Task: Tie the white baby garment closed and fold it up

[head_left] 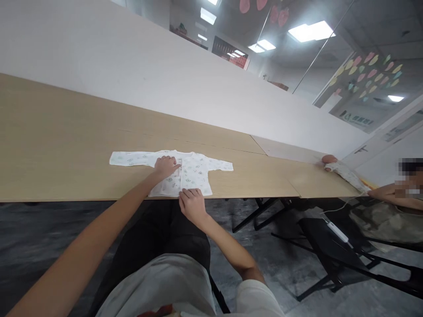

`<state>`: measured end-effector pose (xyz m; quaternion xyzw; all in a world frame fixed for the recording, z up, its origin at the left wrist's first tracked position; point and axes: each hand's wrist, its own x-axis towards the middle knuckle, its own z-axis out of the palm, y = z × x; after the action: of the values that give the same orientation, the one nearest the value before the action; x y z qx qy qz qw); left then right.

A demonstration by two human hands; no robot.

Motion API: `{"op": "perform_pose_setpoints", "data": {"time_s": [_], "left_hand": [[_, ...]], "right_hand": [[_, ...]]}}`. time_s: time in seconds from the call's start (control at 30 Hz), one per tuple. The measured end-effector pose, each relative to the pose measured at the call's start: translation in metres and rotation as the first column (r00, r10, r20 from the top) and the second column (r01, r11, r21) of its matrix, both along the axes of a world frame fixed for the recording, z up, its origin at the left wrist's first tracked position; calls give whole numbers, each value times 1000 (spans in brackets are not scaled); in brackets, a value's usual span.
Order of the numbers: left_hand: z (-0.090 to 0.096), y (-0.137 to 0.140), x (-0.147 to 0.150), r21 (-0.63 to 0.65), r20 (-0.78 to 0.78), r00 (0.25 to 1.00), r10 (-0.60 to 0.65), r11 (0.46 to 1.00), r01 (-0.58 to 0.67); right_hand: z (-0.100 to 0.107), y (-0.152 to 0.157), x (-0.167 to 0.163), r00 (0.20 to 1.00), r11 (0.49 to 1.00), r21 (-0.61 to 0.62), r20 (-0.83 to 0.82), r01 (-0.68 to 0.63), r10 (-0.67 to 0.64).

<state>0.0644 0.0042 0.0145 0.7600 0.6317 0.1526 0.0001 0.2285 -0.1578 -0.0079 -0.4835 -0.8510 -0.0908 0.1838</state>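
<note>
The shirt lies, sleeves sideways, beneath curled fingers, left hand on its chest, right hand at its hem, grip indiscernible.

With twelve straight ahead of the person, I see the shirt on the worktop at twelve, the left hand atop its middle, the right hand at its bottom hem. Behind the worktop stands the wall; at two, a doll lies on the worktop. At three, a chair bears a power strip, a co-worker beyond.
</note>
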Motion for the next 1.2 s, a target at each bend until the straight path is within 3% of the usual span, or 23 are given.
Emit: {"op": "perform_pose_setpoints", "data": {"time_s": [0.1, 0.27, 0.37, 0.53, 0.7, 0.87, 1.0, 1.2], "left_hand": [[1, -7, -7, 32, -70, 998, -1, 999, 3], [-12, -25, -7, 55, -98, 973, -208, 975, 214], [-22, -32, -10, 39, -72, 958, -277, 959, 280], [-24, -27, -35, -35, -143, 935, -324, 946, 323], [-9, 2, -83, -82, -167, 960, -226, 973, 215], [-5, 31, -119, -155, -48, 996, -74, 986, 66], [-2, 39, -124, -107, -46, 998, -52, 993, 47], [27, 40, -120, -286, -42, 994, -102, 954, 86]], "right_hand": [[10, 16, 10, 999, 999, -33, -6, 34, -34], [32, 80, 23, 983, 974, -139, -5, 179, -182], [30, 106, 24, 975, 950, -218, 28, 222, -221], [24, 116, 35, 977, 922, -322, 70, 215, -204], [45, 147, 63, 945, 896, -307, 41, 321, -325], [53, 185, 83, 913, 834, -393, 39, 387, -406], [52, 195, 89, 907, 842, -356, 39, 405, -420], [63, 200, 102, 939, 852, -397, 121, 342, -321]]}}
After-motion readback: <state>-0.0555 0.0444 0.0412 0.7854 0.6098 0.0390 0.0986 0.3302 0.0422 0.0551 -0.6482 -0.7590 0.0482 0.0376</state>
